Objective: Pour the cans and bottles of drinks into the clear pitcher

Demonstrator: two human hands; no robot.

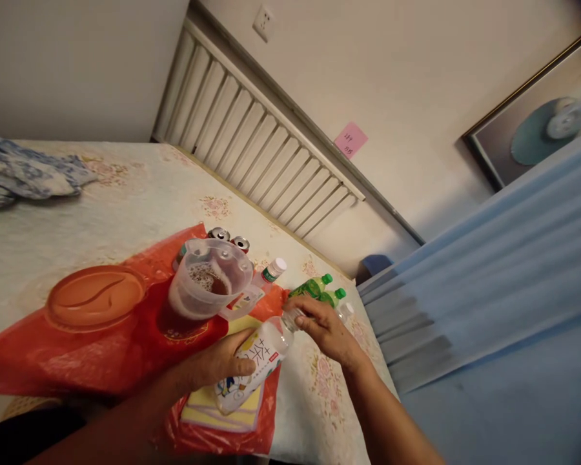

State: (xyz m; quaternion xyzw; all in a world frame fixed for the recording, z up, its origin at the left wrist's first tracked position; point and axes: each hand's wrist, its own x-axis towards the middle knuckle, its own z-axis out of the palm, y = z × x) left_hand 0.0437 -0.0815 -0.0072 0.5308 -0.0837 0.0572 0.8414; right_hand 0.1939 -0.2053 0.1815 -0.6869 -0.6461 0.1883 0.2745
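My left hand (217,363) is wrapped round the body of a clear plastic drink bottle (252,365) with a white and yellow label, held tilted over a red plastic sheet (77,361). My right hand (319,326) is closed on the bottle's neck and cap end. Just behind stands a clear plastic pitcher (208,284) holding a brown, foamy drink. Two green bottles (319,290) lie beyond my right hand, and a small white-capped bottle (274,270) lies beside the pitcher.
Two drink cans (228,237) stand behind the pitcher. An orange lid or dish (94,297) rests on the red sheet at left. Yellow cloths (223,416) lie under the bottle. The floral bedspread (126,187) carries blue fabric (24,171) at far left. A slatted headboard (261,148) runs behind.
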